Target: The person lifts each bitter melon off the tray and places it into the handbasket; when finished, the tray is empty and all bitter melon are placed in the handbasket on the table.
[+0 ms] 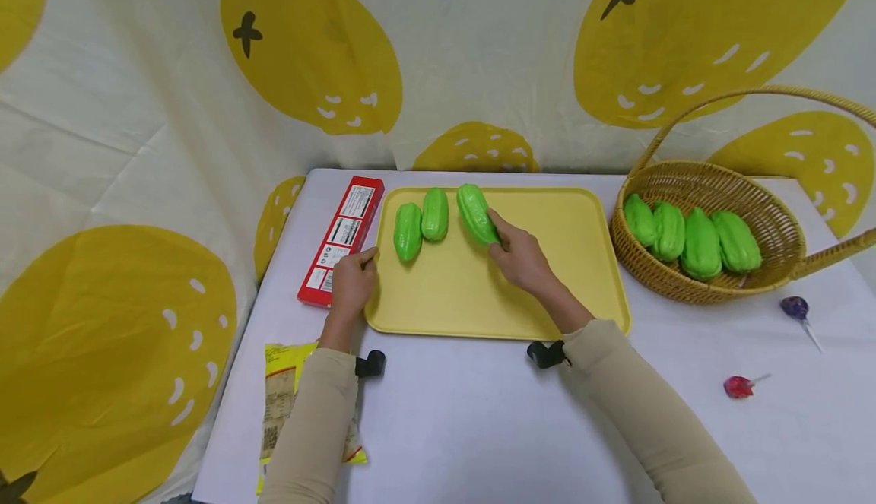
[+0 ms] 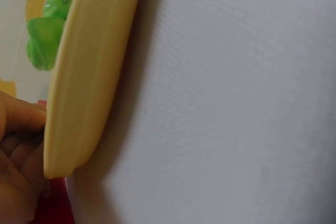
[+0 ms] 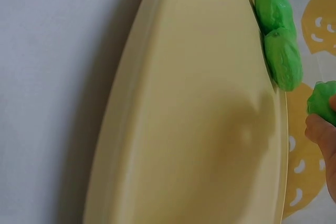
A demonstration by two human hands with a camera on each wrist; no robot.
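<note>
Right hand on third green gourd at tray's far edge; left hand steadying tray's left rim.

The right hand (image 1: 522, 257) curls its fingers round the near end of the third green gourd (image 1: 477, 213), which lies on the yellow tray (image 1: 561, 261) with its long axis running away from the person, tilted slightly left at the far end. Two more gourds (image 1: 420, 224) lie just to its left, roughly parallel, with a small gap between. The left hand (image 1: 353, 283) rests at the tray's left rim, fingers bent against the edge; the left wrist view suggests a light pinch, though how firm is hard to tell. A red box (image 1: 342, 239) lies just beside that rim. Bare tray lies to the right of the gourd; the wicker basket (image 1: 787, 276) with four gourds stands well apart, on the right hand's side.
</note>
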